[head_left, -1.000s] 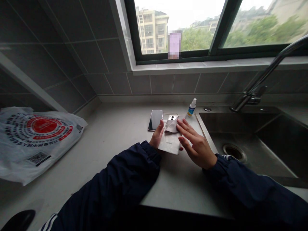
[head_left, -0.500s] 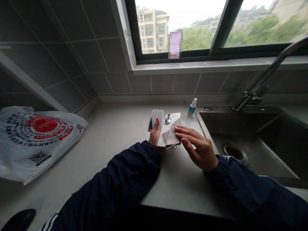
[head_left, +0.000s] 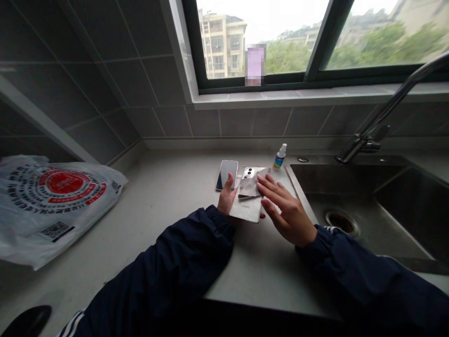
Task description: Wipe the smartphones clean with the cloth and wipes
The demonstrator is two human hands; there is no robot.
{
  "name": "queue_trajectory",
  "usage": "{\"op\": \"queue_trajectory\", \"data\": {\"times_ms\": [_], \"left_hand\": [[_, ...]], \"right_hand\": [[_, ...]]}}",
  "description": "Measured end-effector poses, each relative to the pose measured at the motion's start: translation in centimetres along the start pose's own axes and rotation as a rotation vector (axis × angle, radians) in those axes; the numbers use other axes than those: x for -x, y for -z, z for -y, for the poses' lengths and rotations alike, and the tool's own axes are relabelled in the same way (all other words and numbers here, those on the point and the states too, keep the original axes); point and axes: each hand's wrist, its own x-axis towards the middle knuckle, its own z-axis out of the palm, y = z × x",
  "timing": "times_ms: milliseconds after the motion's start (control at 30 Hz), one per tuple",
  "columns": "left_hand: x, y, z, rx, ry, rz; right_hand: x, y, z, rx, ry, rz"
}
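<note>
My left hand (head_left: pixel 227 195) is closed around a pale smartphone (head_left: pixel 245 210), its back facing up with the camera block at the far end. The thumb lies along one side and a fingertip shows at the opposite edge. A light grey cleaning cloth (head_left: pixel 250 186) with a zigzag edge lies across the phone's back below the cameras. My right hand (head_left: pixel 287 213) presses and holds the cloth there with its extended fingers. Just beyond my left thumb, another smartphone (head_left: pixel 227 172) with a dark screen rests on the counter. A small spray bottle (head_left: pixel 279 157) stands near the sink.
On the right is a steel sink (head_left: pixel 351 196) with a curved faucet (head_left: pixel 382 107). A white plastic bag (head_left: pixel 59 201) with red and black print occupies the counter's (head_left: pixel 168 187) left side. A black object (head_left: pixel 26 323) shows at the lower left corner. A window is behind.
The cloth has slid toward the phone's upper right with my right fingers, baring the lower part of its back. The held phone has tilted slightly. The other phone and bottle stay put.
</note>
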Motion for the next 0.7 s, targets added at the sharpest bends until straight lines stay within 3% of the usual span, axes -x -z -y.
{"op": "queue_trajectory", "data": {"times_ms": [200, 333, 500, 700], "left_hand": [[-0.5, 0.8, 0.3, 0.027, -0.032, 0.028], [-0.6, 0.2, 0.5, 0.053, -0.073, 0.012], [-0.2, -0.9, 0.2, 0.108, -0.05, -0.034], [-0.1, -0.4, 0.0, 0.069, -0.051, 0.029]], "right_hand": [[-0.1, 0.6, 0.7, -0.085, 0.174, -0.063], [-0.1, 0.6, 0.9, -0.12, 0.24, -0.084], [-0.1, 0.5, 0.9, -0.122, 0.202, -0.106], [-0.2, 0.2, 0.4, -0.06, 0.11, -0.039]]}}
